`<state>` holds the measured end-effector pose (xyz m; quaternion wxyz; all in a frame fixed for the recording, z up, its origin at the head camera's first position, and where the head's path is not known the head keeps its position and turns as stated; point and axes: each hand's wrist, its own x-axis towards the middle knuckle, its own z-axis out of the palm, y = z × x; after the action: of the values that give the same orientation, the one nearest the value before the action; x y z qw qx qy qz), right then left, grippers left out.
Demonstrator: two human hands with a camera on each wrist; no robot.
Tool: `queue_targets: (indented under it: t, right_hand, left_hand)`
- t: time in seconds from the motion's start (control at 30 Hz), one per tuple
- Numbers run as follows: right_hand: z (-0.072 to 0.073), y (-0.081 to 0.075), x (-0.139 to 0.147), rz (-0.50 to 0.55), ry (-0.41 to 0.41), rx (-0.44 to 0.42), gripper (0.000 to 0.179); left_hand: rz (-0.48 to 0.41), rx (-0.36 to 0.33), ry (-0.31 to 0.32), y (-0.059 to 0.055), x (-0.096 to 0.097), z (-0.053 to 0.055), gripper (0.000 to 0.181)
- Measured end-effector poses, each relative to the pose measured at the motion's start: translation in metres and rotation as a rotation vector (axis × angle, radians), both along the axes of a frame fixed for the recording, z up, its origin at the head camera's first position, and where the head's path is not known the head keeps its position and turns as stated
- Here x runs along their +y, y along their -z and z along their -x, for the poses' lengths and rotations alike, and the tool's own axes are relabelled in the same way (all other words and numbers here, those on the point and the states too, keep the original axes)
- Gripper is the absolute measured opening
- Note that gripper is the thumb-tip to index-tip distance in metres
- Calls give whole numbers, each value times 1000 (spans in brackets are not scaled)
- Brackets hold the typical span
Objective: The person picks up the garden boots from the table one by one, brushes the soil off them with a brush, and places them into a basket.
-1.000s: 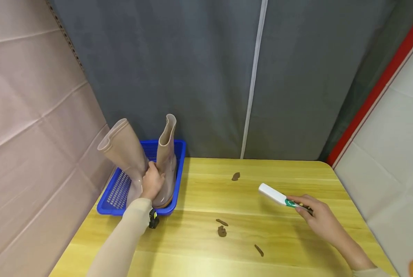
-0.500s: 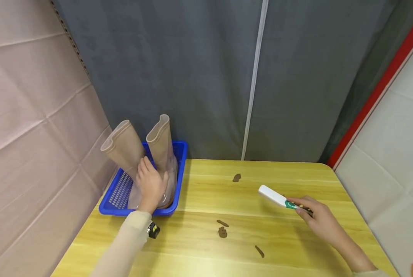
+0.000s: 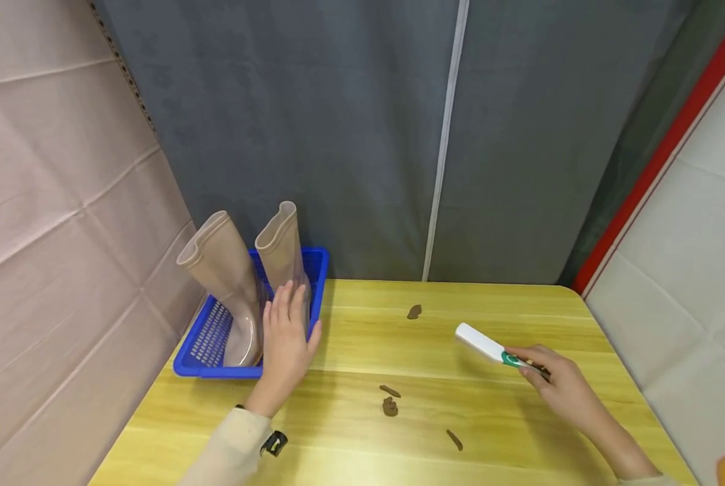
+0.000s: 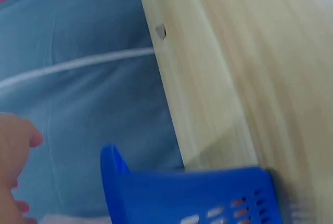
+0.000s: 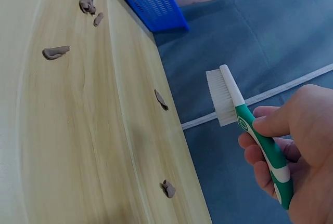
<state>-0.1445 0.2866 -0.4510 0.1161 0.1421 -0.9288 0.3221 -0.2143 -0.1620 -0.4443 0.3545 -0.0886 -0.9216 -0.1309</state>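
Two beige rubber boots stand in a blue plastic basket [image 3: 200,371] at the table's left; the left boot [image 3: 219,260] leans outward. My left hand [image 3: 288,344] hovers over the basket's front right, fingers straight and spread, hiding the foot of the right boot [image 3: 279,253]. In the left wrist view, part of that hand [image 4: 13,164] shows beside the basket wall [image 4: 156,193]. My right hand [image 3: 559,381] grips a scrubbing brush [image 3: 480,342] by its handle, raised above the table. The right wrist view shows its white bristles [image 5: 220,96] and green-and-white handle [image 5: 268,154].
Several brown clay-like lumps lie on the wooden table [image 3: 362,337]: one at the back [image 3: 414,311], a round one [image 3: 389,406] with a thin strip [image 3: 389,390], another strip [image 3: 454,439] nearer. A grey curtain [image 3: 368,135] hangs behind; pale cloth walls flank both sides.
My left hand has let go of the boots, opened and drawn back toward the front right. The right boot's top has tipped left. My right hand with the brush has barely moved.
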Motion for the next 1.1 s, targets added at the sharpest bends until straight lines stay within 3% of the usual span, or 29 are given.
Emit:
queue_targets:
  t: [0.23,0.4,0.57,0.77,1.1]
  right_hand:
    - [-16,9,8,63,87,-42,31]
    - [-32,27,10,130,195,-191,34]
    - [-48,45,10,188,285,-339,35]
    - [-63,59,15,237,384,-513,40]
    - [-64,74,25,303,419,-549,38]
  left_hand:
    - [159,-84,207,16,22,-12,75]
    - [234,-150,304,36,30,-19,74]
    - [259,-163,356,49,35,-22,75]
    - [270,-186,393,52,41,-23,78]
    - [303,-189,410,54,48,-20,78]
